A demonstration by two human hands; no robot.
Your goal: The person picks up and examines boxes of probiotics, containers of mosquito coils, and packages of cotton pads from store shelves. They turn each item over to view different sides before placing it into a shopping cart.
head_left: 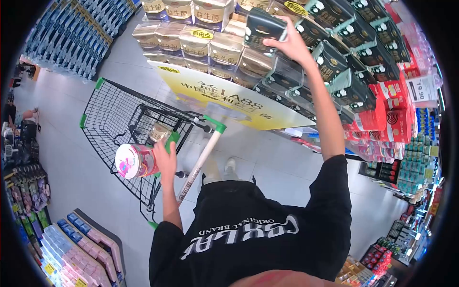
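My right hand (289, 44) is closed around a dark green-black pack (264, 29) with pale lettering, above the stacked display. Its thumb lies across the pack's near face. Lower left, over the shopping cart (112, 103), my left hand (166, 157) is at the end of a pink tub (143, 160) with a white lid. The tub lies on its side in view and overlaps the cart's rim; the fingers appear to grip it, though their contact is partly hidden. A gold pack (160, 131) sits in the cart just beyond this hand.
Gold packs (195, 44) and dark packs (330, 60) fill the display behind a yellow-white sign board (224, 98). The cart's pale handle (201, 165) runs close to my body. Red packs (399, 122) stand at right; a shelf of pink and blue packs (79, 253) is at lower left.
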